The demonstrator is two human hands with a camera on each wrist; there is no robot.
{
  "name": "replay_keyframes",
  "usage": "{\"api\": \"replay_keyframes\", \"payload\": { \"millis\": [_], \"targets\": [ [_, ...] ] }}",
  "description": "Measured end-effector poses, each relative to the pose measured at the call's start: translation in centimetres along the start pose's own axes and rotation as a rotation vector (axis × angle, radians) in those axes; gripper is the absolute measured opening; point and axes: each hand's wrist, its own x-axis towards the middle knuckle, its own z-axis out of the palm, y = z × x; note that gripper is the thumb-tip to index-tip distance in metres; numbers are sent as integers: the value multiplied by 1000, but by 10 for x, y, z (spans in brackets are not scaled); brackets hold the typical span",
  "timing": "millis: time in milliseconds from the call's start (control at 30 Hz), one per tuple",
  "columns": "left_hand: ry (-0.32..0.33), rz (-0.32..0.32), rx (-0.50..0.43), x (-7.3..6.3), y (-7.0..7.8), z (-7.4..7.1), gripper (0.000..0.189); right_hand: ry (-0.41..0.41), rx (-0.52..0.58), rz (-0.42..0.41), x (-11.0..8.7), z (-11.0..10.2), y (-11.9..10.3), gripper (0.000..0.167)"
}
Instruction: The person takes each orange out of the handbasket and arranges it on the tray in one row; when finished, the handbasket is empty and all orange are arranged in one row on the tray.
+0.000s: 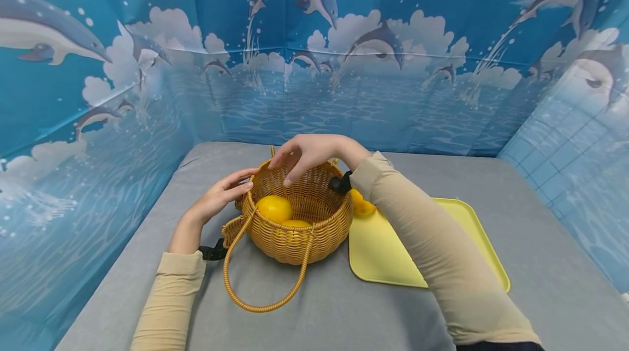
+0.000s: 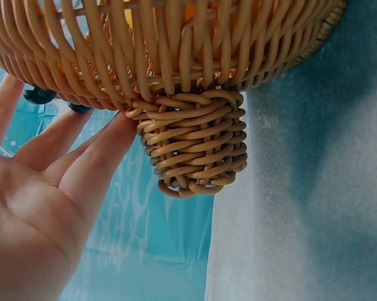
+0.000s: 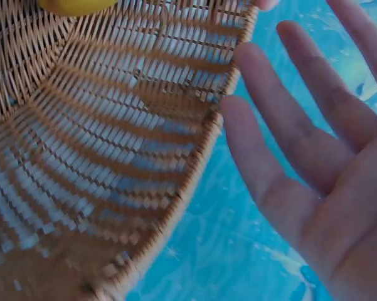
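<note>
A round wicker basket [image 1: 324, 239] stands in the middle of the cloth-covered surface. Inside lie yellow fruits that look like lemons: one large lemon [image 1: 273, 208] and another yellow fruit [image 1: 296, 224] partly hidden by the near rim. My left hand [image 1: 216, 199] rests its extended fingers against the basket's left side, beside a short woven stub [image 2: 197, 144] in the left wrist view. Over the far rim hovers my right hand [image 1: 316, 152], its fingers loosely spread and nothing in them. In the right wrist view, the fingertips [image 3: 238, 116] are right at the rim.
A yellow tray [image 1: 385, 255] lies right of the basket, partly covered by my right forearm. Yellow fruit [image 1: 362, 204] sits at its far left corner. The basket's handle [image 1: 262, 308] hangs down towards me. Dolphin-print curtains [image 1: 304, 100] enclose the grey surface [image 1: 324, 313].
</note>
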Motion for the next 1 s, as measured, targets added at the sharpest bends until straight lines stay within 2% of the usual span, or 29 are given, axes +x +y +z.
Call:
{"api": "replay_keyframes", "payload": {
  "millis": [200,467,667,1000],
  "targets": [
    [0,1,2,1,-3,1,50,-56,46,-9,15,8,17,52],
    [3,-2,20,4,-4,2,50,-129,97,34,29,18,41,55],
    [16,-11,24,5,-4,2,50,-136,94,44,39,25,49,57],
    [24,-7,31,7,-6,0,50,-121,111,20,47,29,57,46]
  ]
}}
